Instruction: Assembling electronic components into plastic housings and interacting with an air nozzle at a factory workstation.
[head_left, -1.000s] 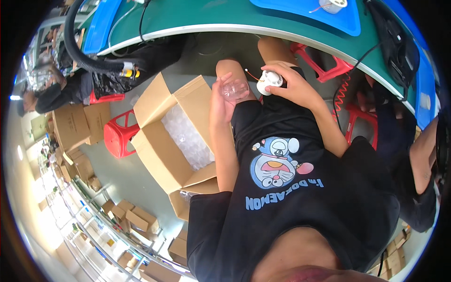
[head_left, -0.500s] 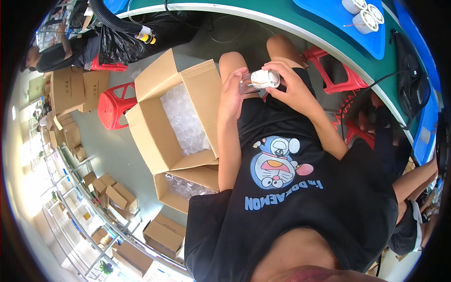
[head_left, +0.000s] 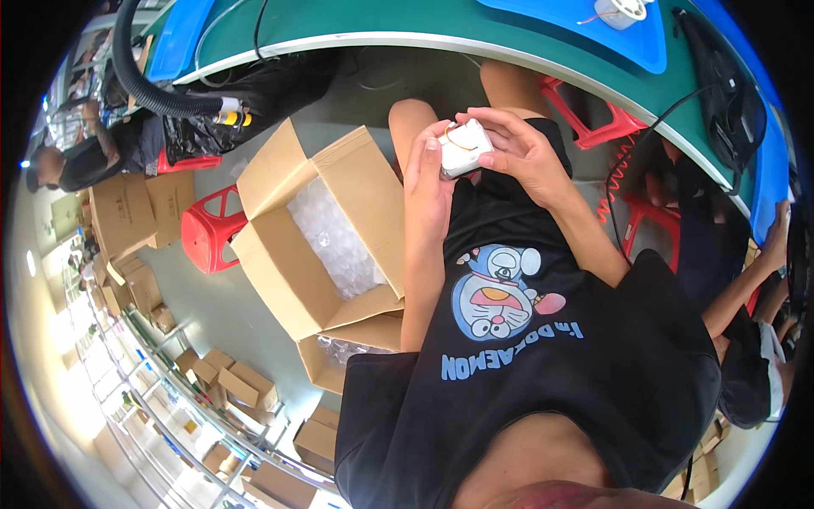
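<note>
A white plastic part (head_left: pixel 465 149) with a thin orange wire across its face is held between my two hands, above my lap. My left hand (head_left: pixel 428 178) grips it from the left, thumb along its near side. On the far and right sides, the fingers and thumb of my right hand (head_left: pixel 526 159) are closed round it. Whether the clear plastic cup is around the white part is hard to make out. Beside my left forearm stands an open cardboard box (head_left: pixel 275 271) holding many clear plastic cups (head_left: pixel 335 242).
A second box (head_left: pixel 318 365) of clear pieces sits behind the first. Ahead runs a green table (head_left: pixel 381 21) with a blue tray (head_left: pixel 585 34) bearing a white part (head_left: pixel 623 12). A black hose (head_left: pixel 157 97) hangs at the left, near a red stool (head_left: pixel 203 237).
The clear cup in my left hand and the white part in my right have come together. The part is turned, its wire facing up. The view has shifted, moving the table lower.
</note>
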`<state>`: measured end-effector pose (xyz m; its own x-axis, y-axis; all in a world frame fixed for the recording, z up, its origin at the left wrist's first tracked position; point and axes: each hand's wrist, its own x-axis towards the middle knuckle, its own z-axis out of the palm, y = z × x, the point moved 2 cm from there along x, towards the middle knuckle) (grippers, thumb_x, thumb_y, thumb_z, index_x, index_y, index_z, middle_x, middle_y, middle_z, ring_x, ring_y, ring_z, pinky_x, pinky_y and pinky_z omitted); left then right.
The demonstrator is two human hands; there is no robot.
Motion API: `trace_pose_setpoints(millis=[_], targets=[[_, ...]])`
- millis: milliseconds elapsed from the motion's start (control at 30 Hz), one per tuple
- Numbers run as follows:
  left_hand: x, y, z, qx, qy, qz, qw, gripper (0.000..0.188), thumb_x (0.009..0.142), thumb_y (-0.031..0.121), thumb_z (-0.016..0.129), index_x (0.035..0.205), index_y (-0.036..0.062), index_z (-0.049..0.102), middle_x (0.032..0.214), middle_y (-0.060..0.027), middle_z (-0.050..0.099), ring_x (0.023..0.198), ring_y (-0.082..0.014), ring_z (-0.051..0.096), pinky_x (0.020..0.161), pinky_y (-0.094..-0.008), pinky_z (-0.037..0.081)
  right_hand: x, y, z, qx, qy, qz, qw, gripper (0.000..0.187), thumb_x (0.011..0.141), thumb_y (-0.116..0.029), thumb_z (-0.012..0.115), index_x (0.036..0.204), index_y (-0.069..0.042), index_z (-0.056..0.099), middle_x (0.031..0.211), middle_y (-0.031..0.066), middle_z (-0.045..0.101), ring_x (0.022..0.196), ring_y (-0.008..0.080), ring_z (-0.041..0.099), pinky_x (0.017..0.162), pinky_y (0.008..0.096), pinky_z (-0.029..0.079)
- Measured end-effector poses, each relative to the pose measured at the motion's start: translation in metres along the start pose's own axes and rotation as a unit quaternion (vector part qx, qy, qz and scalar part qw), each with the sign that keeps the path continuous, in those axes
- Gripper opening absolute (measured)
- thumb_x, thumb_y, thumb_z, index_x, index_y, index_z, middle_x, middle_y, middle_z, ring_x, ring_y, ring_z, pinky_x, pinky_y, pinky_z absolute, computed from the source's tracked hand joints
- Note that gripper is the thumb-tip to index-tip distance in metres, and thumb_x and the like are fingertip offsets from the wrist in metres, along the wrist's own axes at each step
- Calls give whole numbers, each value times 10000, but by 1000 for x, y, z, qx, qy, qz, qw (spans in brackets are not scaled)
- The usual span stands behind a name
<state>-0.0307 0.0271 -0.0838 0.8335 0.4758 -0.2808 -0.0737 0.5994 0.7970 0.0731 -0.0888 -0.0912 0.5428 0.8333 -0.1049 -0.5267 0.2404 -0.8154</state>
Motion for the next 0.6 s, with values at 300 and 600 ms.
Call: trace_pose_setpoints(millis=[300,600], targets=[[3,2,13,43,7,59,997,393,1053,306,377,1277,0,480,1230,-127,557,1117,-193,578,900,-318,494,-1,-7,4,2,17,-16,1000,545,854,-35,702,1350,12,482,1359,118,533,1266,209,509,1064,337,407],[-7,3,1,154,87,120,977,436,1063,358,323,1249,5,498,1213,-125,548,1081,-181,561,922,-309,454,8,1,18,2,-8,7,1000,500,878,-44,683,1342,3,503,1336,94,548,1233,177,525,1044,309,421]])
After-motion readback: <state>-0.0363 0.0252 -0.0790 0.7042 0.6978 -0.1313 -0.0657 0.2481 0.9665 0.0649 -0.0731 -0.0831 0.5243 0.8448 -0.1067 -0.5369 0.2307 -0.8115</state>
